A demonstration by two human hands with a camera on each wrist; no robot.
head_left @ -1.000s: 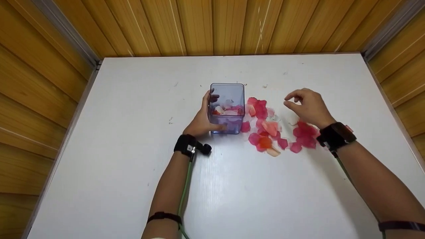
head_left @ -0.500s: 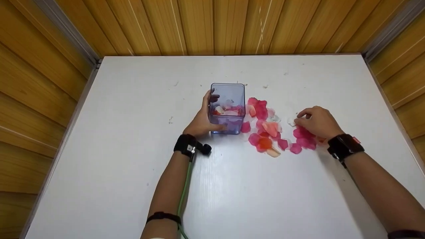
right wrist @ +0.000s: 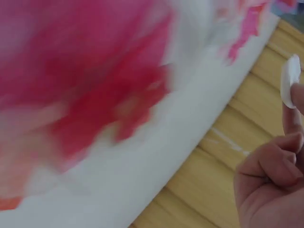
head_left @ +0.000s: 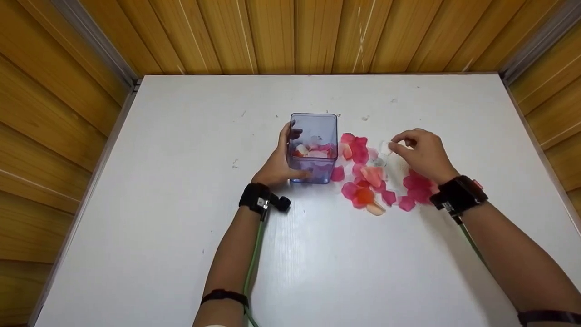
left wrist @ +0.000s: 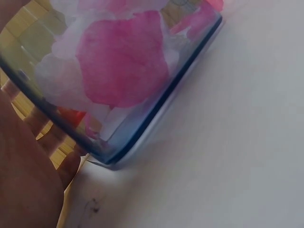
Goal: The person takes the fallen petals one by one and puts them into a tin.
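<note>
My left hand [head_left: 278, 165] grips a clear bluish plastic box [head_left: 313, 170] round its left side, thumb across the front and fingers behind. Pink, white and red petals lie inside; through the wall in the left wrist view a large pink petal [left wrist: 123, 61] shows. Between thumb and index finger my right hand [head_left: 424, 152] pinches a white petal [right wrist: 290, 80], raised above the table to the right of the box. The other fingers of that hand are curled in. Loose petals [head_left: 373, 176] in pink, orange and white spread beneath and left of it.
A white table [head_left: 181, 218] carries everything, backed by yellow wood-like panels [head_left: 272, 36] on several sides. Another cluster of deep pink petals [head_left: 416, 187] lies below the right hand. Black straps with cameras and green cables sit on both wrists.
My right hand went down to the white petal at the right, pinched it, then lifted it up and leftward. The left hand and the box stayed in place.
</note>
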